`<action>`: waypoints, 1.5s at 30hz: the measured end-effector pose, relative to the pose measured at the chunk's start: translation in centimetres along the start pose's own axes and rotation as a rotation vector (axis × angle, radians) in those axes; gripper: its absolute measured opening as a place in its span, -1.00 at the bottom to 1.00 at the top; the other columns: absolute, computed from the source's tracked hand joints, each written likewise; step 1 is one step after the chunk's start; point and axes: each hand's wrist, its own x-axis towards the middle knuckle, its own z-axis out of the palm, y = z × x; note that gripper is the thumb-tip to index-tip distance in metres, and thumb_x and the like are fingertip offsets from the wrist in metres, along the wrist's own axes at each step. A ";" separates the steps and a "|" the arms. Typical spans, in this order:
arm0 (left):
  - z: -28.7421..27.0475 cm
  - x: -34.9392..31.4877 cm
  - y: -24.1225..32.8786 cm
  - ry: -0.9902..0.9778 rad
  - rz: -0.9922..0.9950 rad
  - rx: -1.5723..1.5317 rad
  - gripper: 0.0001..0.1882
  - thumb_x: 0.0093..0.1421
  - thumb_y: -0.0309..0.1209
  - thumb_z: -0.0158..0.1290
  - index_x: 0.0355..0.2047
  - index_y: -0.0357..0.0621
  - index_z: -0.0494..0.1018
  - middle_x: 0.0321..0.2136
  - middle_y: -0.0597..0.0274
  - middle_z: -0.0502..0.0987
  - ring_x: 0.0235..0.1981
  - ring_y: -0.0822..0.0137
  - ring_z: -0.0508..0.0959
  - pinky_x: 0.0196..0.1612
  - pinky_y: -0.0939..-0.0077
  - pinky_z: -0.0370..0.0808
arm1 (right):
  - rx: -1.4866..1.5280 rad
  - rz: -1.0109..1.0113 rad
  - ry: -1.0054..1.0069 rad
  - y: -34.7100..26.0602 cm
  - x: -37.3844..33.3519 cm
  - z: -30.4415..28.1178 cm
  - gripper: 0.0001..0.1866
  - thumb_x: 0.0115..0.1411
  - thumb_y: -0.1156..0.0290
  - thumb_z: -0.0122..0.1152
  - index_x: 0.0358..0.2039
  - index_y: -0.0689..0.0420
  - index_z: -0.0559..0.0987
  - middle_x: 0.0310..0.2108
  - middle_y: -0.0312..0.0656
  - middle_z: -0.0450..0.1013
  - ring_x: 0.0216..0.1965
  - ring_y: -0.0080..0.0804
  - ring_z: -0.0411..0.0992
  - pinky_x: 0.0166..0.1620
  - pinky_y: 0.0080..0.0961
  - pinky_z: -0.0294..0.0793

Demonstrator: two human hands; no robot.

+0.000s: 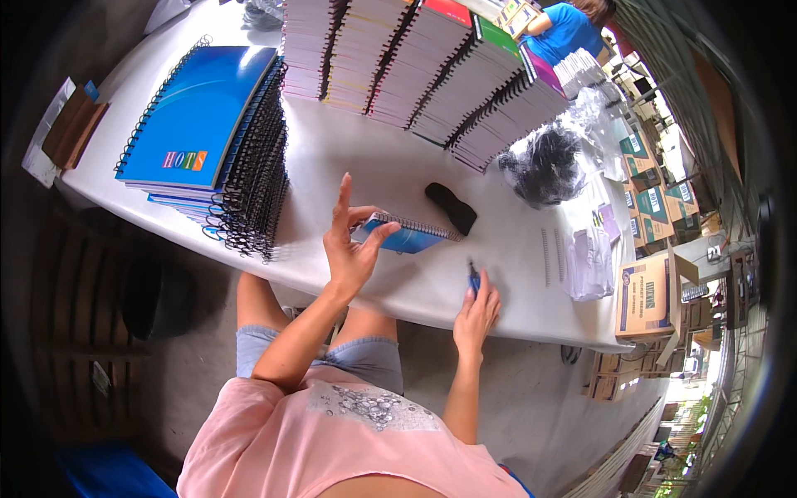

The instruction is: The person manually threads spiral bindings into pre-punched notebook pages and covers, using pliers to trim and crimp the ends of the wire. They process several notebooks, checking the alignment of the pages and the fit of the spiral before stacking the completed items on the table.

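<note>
My left hand (352, 249) grips one end of a small blue spiral notebook (407, 238) between thumb and fingers, with the index finger raised. The notebook stands tilted over the white table, its wire coil along the upper edge. Right of it, near the front edge, my right hand (476, 309) is closed on a small blue-handled tool (473, 279) with a dark pointed tip, which looks like pliers. A black elongated object (451, 207) lies just beyond the notebook; its kind is unclear.
Large blue spiral notebooks (198, 108) are stacked at the left. Tall rows of spiral-bound books (415, 75) stand at the back. Loose wire coils (553, 257), black plastic wrap (544, 166) and a clear-wrapped pack (591, 261) lie at the right. A cardboard box (643, 296) sits beyond; another person (569, 33) is far off.
</note>
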 end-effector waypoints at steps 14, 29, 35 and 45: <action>-0.7 -0.1 1.8 -0.039 0.202 0.212 -0.01 -0.08 -0.57 0.25 0.27 -0.16 -0.11 -0.49 0.18 0.53 -0.45 0.38 0.55 -0.31 0.54 0.47 | 0.339 -0.528 0.038 -12.4 0.2 -7.1 -0.65 0.17 0.13 0.06 -0.03 -0.15 0.50 -0.10 -0.17 0.31 -0.08 -0.22 0.27 0.05 -0.23 0.07; -1.0 -0.1 -0.1 -0.084 0.635 0.228 -0.07 -0.13 -0.84 0.09 0.24 -0.23 -0.10 -0.36 0.07 0.52 -0.34 0.25 0.56 -0.32 0.45 0.56 | 1.451 0.056 -1.082 -10.6 0.9 -6.2 -0.57 0.28 0.11 -0.10 0.06 0.07 0.34 -0.31 -0.19 0.41 -0.35 -0.39 0.44 -0.39 -0.48 0.37; -0.3 0.0 1.5 0.009 0.478 0.125 -0.13 -0.09 -0.71 0.20 0.20 -0.21 -0.02 -0.44 0.21 0.40 -0.39 0.42 0.41 -0.24 0.58 0.40 | 0.957 -0.280 -0.542 -9.1 0.1 -4.1 -0.54 0.27 0.13 -0.10 0.12 0.05 0.27 -0.23 -0.15 0.37 -0.18 -0.37 0.37 -0.14 -0.44 0.34; 1.5 0.2 6.4 -0.006 0.050 -0.080 -0.35 0.18 -0.39 0.05 0.23 -0.11 0.02 -0.31 0.32 0.27 -0.34 0.55 0.27 -0.29 0.76 0.29 | 0.317 -0.170 -0.058 -1.1 4.4 -2.3 -0.43 0.21 0.04 -0.04 0.17 -0.02 0.21 0.10 -0.04 0.16 0.20 -0.13 0.04 0.22 -0.06 -0.07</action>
